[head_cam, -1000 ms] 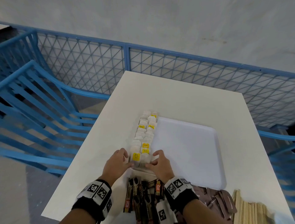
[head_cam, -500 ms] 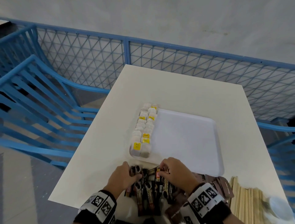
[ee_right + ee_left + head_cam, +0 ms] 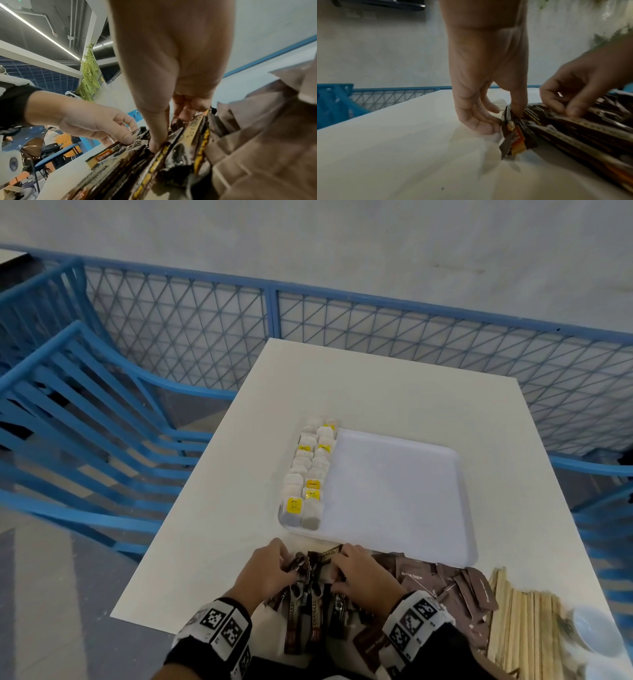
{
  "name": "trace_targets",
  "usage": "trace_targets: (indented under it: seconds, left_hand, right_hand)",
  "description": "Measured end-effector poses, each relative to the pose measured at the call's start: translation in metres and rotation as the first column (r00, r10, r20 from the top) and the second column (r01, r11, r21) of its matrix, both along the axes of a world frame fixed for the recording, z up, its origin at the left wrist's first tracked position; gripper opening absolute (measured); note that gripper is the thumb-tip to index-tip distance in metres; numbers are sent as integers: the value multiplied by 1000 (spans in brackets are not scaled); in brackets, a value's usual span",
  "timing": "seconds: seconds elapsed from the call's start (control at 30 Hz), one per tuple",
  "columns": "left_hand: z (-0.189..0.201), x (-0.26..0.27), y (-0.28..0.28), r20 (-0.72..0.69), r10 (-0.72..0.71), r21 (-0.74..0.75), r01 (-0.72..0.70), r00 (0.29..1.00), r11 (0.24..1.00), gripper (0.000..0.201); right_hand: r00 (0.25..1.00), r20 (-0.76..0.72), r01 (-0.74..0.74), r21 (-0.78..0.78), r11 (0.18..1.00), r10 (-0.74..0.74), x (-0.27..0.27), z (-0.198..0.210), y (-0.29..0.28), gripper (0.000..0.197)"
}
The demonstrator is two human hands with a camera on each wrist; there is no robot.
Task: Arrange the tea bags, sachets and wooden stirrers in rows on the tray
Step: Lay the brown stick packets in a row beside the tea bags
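Observation:
A white tray (image 3: 404, 494) lies mid-table with two rows of tea bags (image 3: 308, 470) along its left side. Just in front of it is a pile of dark coffee stick sachets (image 3: 313, 611). My left hand (image 3: 287, 565) pinches the end of one sachet (image 3: 510, 125) between thumb and fingers. My right hand (image 3: 339, 575) has its thumb and curled fingers closed on several sachets (image 3: 171, 152) in the pile's middle. Brown sugar sachets (image 3: 445, 583) lie to the right, wooden stirrers (image 3: 524, 631) further right. My palms hide part of the pile.
A small white bowl (image 3: 596, 631) sits at the near right corner beside the stirrers. Blue chairs (image 3: 85, 422) stand left of the table (image 3: 212, 542), and a blue mesh fence (image 3: 376, 337) runs behind it. The table's near edge lies just under my wrists.
Both hands drew back from the near end of the tea bag rows to the coffee sachet pile and took hold of sachets there. The tea bags stay in place.

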State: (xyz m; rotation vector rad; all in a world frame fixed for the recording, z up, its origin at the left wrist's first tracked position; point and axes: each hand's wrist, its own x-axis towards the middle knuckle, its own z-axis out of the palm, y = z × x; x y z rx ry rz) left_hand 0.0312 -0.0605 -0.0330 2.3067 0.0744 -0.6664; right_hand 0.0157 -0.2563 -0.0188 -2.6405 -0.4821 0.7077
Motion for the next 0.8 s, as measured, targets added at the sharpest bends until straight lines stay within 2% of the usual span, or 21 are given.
trace_targets:
  seconds: [0.17,0.23,0.33,0.4,0.43,0.57,0.63,0.73,0.8]
  left_hand:
    - [0,0,-2,10,-111,87,109,994,990,16]
    - [1,0,0,-9,-144,108,144,990,984,22]
    - [2,-4,2,-6,-157,120,156,988,980,23]
    - [5,-5,4,26,-128,116,124,991,985,11]
    - [7,-5,6,35,-95,95,91,995,991,4]
    - [22,-3,9,36,76,-59,-74,996,996,11]
    - [35,0,7,5,145,-155,-142,989,978,12]
    - [53,4,2,-102,229,-342,-250,968,906,17]
    - [67,3,1,-176,236,-454,-291,956,842,23]
  right_hand:
    - [988,-43,151,177,973,-145,1,1,-4,19]
    - [975,-67,223,254,941,-212,2,6,-7,15]
    - [957,-103,289,371,883,-270,5,19,-15,16]
    - [941,-148,338,427,839,-304,9,33,-21,18]
    - [933,-170,361,449,817,-318,12,40,-23,19]
    - [918,-197,396,524,755,-345,23,64,-21,25]
    - [910,-240,412,590,694,-337,27,72,-11,27]
    - [915,-262,401,663,632,-306,32,78,9,27]
    - [918,-245,390,691,608,-311,34,79,23,26]
